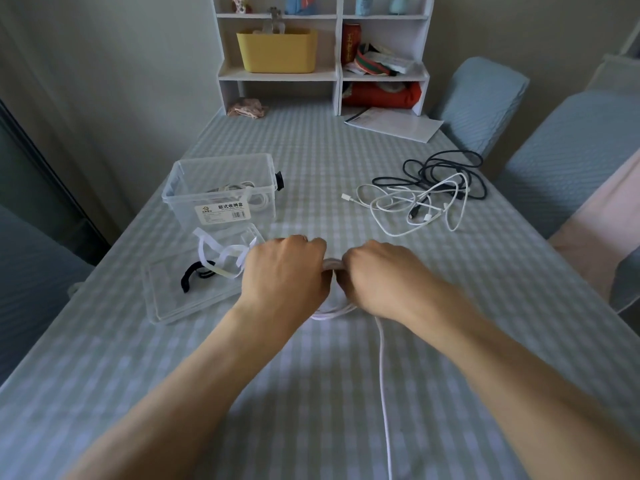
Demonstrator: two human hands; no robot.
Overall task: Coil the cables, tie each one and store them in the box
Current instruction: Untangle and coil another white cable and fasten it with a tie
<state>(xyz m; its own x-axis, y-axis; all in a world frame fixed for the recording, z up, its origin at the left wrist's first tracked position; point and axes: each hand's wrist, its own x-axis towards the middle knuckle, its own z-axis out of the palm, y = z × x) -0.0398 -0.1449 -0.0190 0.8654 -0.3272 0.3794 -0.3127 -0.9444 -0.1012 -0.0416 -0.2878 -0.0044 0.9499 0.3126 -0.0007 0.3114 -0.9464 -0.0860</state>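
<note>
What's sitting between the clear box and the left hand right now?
In the head view, the box's lid, holding loose white and black ties, lies between the clear box and the left hand.

A table (311, 393) under a pale checked cloth carries a clear plastic box (221, 192) at left, its lid (166, 296) just in front. A tangle of white cables (412, 209) and black cables (446, 168) lies at right, a white shelf unit (322, 74) and papers (394, 124) at the far edge.
</note>
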